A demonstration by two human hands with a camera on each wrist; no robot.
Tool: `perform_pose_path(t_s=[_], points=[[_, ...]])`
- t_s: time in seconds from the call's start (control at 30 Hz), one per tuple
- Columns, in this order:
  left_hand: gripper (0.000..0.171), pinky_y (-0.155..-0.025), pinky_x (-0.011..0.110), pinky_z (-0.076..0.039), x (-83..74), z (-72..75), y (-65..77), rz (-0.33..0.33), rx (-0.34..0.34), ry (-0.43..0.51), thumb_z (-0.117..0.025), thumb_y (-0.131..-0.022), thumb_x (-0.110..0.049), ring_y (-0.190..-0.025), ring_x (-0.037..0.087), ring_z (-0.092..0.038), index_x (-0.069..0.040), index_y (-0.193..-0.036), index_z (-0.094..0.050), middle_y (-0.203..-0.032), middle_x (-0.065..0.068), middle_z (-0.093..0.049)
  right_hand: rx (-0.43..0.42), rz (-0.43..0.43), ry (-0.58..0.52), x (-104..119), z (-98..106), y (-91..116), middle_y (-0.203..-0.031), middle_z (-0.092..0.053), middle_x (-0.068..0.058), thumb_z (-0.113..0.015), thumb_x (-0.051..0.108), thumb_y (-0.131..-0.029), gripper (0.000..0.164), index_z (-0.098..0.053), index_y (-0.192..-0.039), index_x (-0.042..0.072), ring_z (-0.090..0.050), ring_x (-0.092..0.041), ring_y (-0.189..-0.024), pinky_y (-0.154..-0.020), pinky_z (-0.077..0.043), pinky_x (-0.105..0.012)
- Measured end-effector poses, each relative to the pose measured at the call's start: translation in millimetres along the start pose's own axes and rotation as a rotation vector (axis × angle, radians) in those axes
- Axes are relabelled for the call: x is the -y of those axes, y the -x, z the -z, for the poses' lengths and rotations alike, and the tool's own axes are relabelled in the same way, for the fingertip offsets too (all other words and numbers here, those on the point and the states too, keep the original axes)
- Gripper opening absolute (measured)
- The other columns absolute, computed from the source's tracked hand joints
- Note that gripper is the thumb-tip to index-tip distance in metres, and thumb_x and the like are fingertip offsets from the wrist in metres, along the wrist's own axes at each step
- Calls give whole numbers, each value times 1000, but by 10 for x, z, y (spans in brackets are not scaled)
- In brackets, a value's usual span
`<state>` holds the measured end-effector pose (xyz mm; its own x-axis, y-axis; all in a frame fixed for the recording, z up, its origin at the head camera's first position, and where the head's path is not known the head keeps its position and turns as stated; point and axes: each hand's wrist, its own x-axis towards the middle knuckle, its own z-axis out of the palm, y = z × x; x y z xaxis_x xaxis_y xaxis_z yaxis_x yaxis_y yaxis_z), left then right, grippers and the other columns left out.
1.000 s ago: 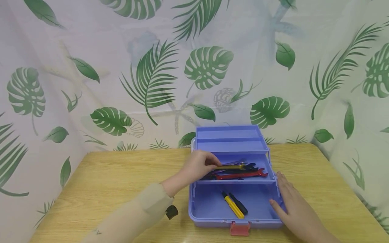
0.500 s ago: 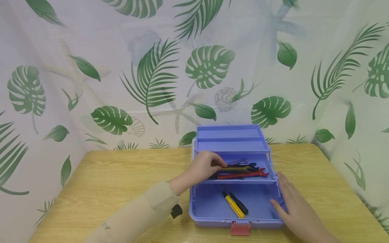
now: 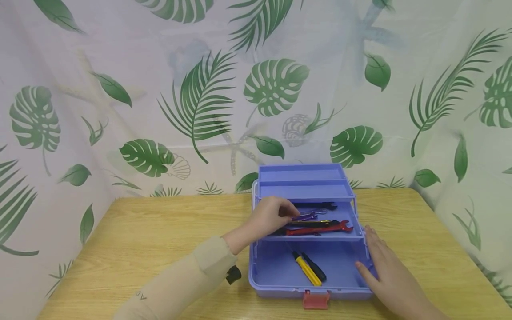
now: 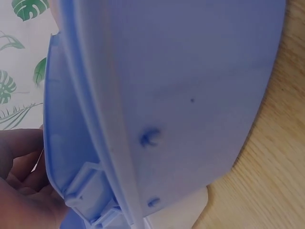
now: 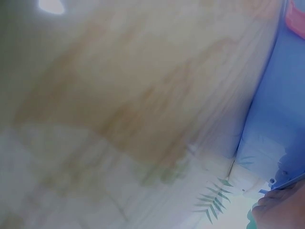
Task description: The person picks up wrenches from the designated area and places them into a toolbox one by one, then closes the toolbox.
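Observation:
My left hand [image 3: 272, 215] reaches over the left side of a purple-blue toolbox [image 3: 312, 293] into its middle tray. Thumb and forefinger pinch the left end of a purple wrench [image 3: 309, 217]. Around it in the tray lie a dark wrench [image 3: 316, 205] at the back, a red wrench [image 3: 320, 230] at the front, and another dark wrench [image 3: 312, 224] with a bit of yellow beside it. My right hand [image 3: 392, 275] rests against the toolbox's right side, fingers straight and thumb at the rim. In the left wrist view the toolbox wall [image 4: 200, 95] hides the wrenches.
A yellow-handled screwdriver [image 3: 307, 270] and a black-handled one [image 3: 315, 267] lie in the bottom compartment. Above the middle tray stands a bare upper tray [image 3: 304, 191]. A red latch [image 3: 316, 300] hangs open at the front. Wooden table [image 3: 160, 240] lies around, with a leaf-print cloth [image 3: 224, 111] behind.
My left hand has let go of a yellow wrench, brought down toward the red one, and now pinches the purple wrench. A dark wrench now shows at the tray's back. The right hand stays put.

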<state>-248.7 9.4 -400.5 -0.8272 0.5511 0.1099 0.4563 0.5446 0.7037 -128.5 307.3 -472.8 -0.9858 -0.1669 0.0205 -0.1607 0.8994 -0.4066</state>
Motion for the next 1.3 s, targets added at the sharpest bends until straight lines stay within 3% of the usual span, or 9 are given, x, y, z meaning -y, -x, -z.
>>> perform_pose_path(t_s=[0.53, 0.9, 1.2, 1.3], points=[[14, -88, 25, -59, 48, 61, 26, -18, 1, -31, -75, -96, -1, -100, 23, -76, -6, -107, -82, -107, 9, -82, -21, 17, 9, -7, 2, -11, -171, -21, -34, -60, 41, -107, 89, -14, -167, -7, -28, -58, -154, -118, -32, -76], [12, -88, 23, -61, 53, 290, 149, -33, -12, 15, -72, -99, -2, -100, 26, -77, -1, -107, -81, -108, 12, -81, -36, 29, 17, -5, 17, 11, -172, -19, -33, -61, 42, -107, 91, -14, -166, -8, -25, -56, -156, -119, -31, -75], [13, -85, 25, -62, 121, 523, 197, 14, -92, -42, -73, -99, -6, -97, 23, -77, -5, -108, -82, -108, 11, -82, -7, 7, 63, 46, 100, 8, -174, -16, -31, -58, 52, -106, 97, -10, -168, -5, -22, -55, -158, -119, -31, -76], [13, -83, 25, -61, 161, 573, 216, 25, -122, -48, -74, -99, -7, -94, 22, -76, -6, -108, -82, -107, 10, -82, -25, 19, 57, 39, 136, -1, -174, -17, -31, -59, 48, -107, 95, -7, -169, -3, -24, -56, -157, -119, -30, -76]])
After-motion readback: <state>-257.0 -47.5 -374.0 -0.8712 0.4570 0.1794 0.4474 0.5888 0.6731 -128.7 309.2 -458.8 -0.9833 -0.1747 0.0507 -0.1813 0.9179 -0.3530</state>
